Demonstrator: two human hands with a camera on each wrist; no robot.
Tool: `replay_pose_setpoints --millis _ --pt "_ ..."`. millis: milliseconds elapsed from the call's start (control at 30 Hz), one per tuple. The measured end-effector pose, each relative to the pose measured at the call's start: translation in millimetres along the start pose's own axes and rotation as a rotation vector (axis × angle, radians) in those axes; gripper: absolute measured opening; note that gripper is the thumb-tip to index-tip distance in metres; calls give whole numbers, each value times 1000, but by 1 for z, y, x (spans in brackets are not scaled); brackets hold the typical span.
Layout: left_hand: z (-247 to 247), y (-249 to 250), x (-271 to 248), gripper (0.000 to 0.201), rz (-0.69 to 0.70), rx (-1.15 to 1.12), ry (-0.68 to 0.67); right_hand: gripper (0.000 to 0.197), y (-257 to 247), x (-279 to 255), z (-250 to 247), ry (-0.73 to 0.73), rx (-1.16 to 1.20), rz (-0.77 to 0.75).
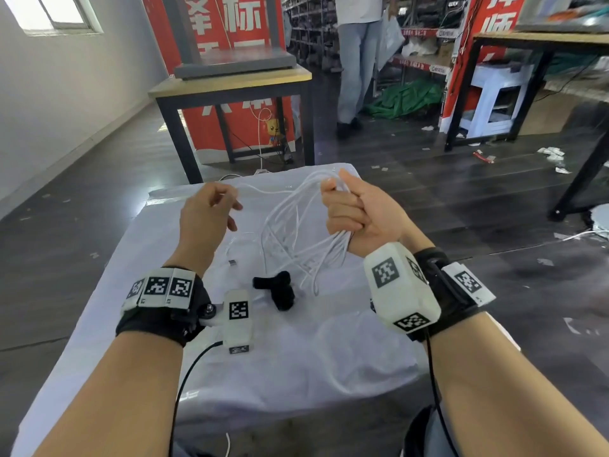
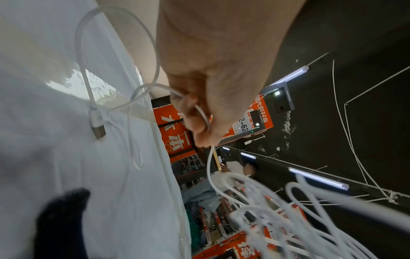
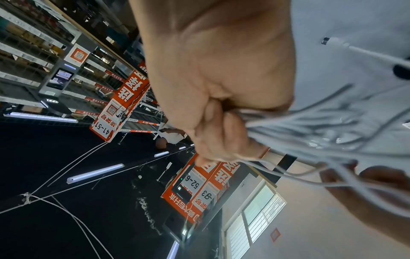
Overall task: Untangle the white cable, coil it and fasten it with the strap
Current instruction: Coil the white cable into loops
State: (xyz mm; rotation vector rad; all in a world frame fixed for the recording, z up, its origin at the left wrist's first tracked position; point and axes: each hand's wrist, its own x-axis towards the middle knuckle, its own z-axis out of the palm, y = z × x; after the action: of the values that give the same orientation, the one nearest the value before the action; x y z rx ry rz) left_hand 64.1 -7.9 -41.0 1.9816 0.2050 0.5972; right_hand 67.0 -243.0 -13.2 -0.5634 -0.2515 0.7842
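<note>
Right grip (image 1: 354, 209) fisted round white cable (image 1: 290, 222) loops | left grip (image 1: 206, 212) pinches strand | black strap (image 1: 276, 288) on table (image 1: 296, 357)

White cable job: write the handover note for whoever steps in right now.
Right hand: grips a bundle of loops of the white cable, raised above the table.
Left hand: pinches a single strand that runs across to the bundle.
USB plug: one end lies loose on the white cloth, near the left wrist.
Strap: black, on the cloth between the wrists, untouched.
Done: most of the cable is gathered in loops, though they hang uneven.
Left: feed in the last strand and the plug end, tidy the coil, then wrap the strap round it.
</note>
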Motion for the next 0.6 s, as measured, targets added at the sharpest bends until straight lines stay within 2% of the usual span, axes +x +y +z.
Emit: replay_pose_setpoints --millis 67,133,233,300,400,533,600 --pt "-2 -3 -1 14 -25 190 -112 44 -3 2 -3 -73 148 -97" --pt "-5 -5 -4 15 -28 322 -228 48 -9 1 -8 -87 344 -226" --pt "-6 -2 -10 23 0 410 -393 53 -19 -4 -14 20 521 -456" --pt "-7 0 -13 24 17 362 -509 52 -22 -6 -18 133 553 -588" --pt "-8 -3 -16 21 35 322 -619 49 -23 -8 -19 303 506 -724" --pt "-17 -12 -13 20 44 583 -665 48 -23 -12 -15 468 332 -833" --pt "-20 -9 -13 18 37 592 -665 47 -20 -10 -13 535 192 -861"
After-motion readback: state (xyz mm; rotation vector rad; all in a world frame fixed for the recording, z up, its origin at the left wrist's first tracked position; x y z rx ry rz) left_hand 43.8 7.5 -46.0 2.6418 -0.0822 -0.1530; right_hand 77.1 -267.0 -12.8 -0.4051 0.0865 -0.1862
